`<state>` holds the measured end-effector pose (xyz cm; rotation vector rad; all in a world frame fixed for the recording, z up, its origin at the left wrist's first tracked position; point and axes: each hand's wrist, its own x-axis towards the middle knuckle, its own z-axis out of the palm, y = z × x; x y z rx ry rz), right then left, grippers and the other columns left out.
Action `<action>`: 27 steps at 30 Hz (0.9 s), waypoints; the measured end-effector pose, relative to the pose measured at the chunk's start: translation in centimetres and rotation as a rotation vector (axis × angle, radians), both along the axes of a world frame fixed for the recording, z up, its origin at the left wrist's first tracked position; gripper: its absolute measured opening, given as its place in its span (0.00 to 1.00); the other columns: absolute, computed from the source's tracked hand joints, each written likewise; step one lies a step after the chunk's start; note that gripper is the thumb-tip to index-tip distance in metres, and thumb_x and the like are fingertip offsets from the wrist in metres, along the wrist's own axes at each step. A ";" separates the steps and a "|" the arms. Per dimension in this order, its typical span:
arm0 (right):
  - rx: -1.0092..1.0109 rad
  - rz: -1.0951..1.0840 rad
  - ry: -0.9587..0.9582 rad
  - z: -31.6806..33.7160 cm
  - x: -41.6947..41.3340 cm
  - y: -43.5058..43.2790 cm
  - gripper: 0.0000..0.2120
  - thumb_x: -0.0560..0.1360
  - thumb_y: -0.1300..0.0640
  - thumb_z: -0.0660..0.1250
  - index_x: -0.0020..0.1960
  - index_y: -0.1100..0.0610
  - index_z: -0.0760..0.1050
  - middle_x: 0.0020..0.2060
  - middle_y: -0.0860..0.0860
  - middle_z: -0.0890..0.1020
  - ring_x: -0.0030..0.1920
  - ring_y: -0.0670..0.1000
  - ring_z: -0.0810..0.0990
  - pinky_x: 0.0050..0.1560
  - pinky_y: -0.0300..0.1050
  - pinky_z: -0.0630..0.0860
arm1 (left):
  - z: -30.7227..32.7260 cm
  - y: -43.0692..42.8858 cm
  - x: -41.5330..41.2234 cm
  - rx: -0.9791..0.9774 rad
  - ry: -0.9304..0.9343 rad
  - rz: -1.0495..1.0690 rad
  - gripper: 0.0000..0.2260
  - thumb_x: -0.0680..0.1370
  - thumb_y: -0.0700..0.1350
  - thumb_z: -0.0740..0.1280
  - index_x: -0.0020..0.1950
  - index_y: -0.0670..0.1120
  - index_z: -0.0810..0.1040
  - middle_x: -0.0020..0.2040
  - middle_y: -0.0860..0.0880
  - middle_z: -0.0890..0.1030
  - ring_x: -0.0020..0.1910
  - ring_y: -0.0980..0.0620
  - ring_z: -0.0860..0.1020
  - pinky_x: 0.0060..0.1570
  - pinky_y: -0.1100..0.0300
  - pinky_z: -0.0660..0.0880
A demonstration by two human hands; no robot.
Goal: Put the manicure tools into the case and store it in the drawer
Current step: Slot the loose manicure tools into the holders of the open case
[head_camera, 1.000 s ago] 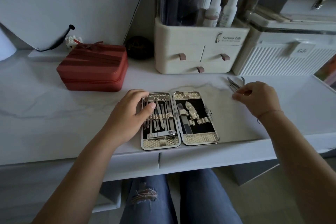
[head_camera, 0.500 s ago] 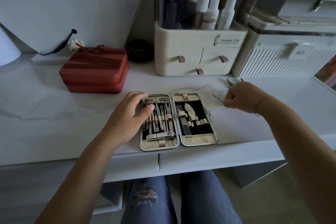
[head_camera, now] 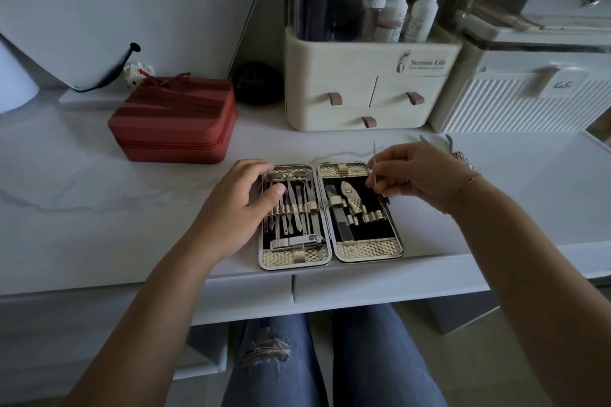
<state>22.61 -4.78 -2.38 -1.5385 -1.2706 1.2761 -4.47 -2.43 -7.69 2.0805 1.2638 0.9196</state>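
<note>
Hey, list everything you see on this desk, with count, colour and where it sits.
manicure case: one, gold and silver, open, front centre, tools strapped inside
thin metal tool: one, silver, held upright above the case
nippers: seemingly one, silver, right of the case, partly hidden
zip box: one, red, back left
organiser: one, cream, three drawers, back centre
bottles: several, mostly white, in the organiser
ribbed box: one, white, back right
desk: one, white
left hand: rests on the case's left half
right hand: pinches the thin metal tool
</note>
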 end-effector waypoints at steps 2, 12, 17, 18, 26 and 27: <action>-0.022 -0.018 -0.005 -0.2 -0.5 0.2 0.03 0.75 0.64 0.65 0.45 0.63 0.76 0.35 0.56 0.82 0.28 0.46 0.79 0.29 0.34 0.76 | 0.0 0.0 0.0 0.000 0.001 -0.001 0.19 0.77 0.54 0.62 0.66 0.50 0.71 0.63 0.57 0.71 0.63 0.62 0.68 0.60 0.62 0.64; -0.021 -0.024 -0.293 -0.6 -1.0 -0.2 0.08 0.72 0.58 0.70 0.41 0.64 0.81 0.23 0.52 0.71 0.21 0.45 0.63 0.22 0.33 0.60 | 0.1 0.0 0.0 0.006 0.003 -0.008 0.20 0.77 0.53 0.62 0.67 0.48 0.71 0.63 0.56 0.71 0.62 0.63 0.67 0.59 0.66 0.62; -0.050 -0.023 -0.332 -0.5 -1.1 -0.5 0.09 0.71 0.59 0.71 0.35 0.62 0.80 0.20 0.51 0.68 0.22 0.47 0.61 0.21 0.35 0.57 | 0.1 0.0 0.0 0.012 0.015 -0.008 0.20 0.76 0.53 0.62 0.67 0.48 0.70 0.64 0.56 0.71 0.62 0.63 0.67 0.59 0.68 0.62; -0.052 -0.031 -0.339 -0.6 -1.1 -0.5 0.09 0.71 0.59 0.71 0.35 0.62 0.80 0.20 0.51 0.68 0.22 0.48 0.60 0.21 0.35 0.57 | 0.1 0.0 0.0 0.016 0.017 -0.008 0.20 0.77 0.53 0.62 0.67 0.48 0.71 0.63 0.56 0.71 0.62 0.64 0.67 0.58 0.70 0.62; 0.017 0.002 -0.614 -0.6 -1.6 -1.0 0.10 0.69 0.55 0.72 0.35 0.61 0.77 0.22 0.48 0.70 0.23 0.46 0.65 0.25 0.36 0.63 | 0.1 0.0 0.1 0.021 0.017 -0.007 0.20 0.76 0.53 0.63 0.66 0.48 0.71 0.63 0.56 0.71 0.62 0.62 0.68 0.59 0.67 0.62; 0.026 0.014 -0.651 -0.5 -1.7 -1.1 0.09 0.69 0.55 0.72 0.35 0.61 0.78 0.23 0.48 0.70 0.24 0.45 0.65 0.25 0.35 0.63 | 0.1 0.0 0.1 0.022 0.015 -0.006 0.20 0.76 0.53 0.63 0.66 0.48 0.71 0.63 0.56 0.71 0.62 0.62 0.68 0.59 0.66 0.62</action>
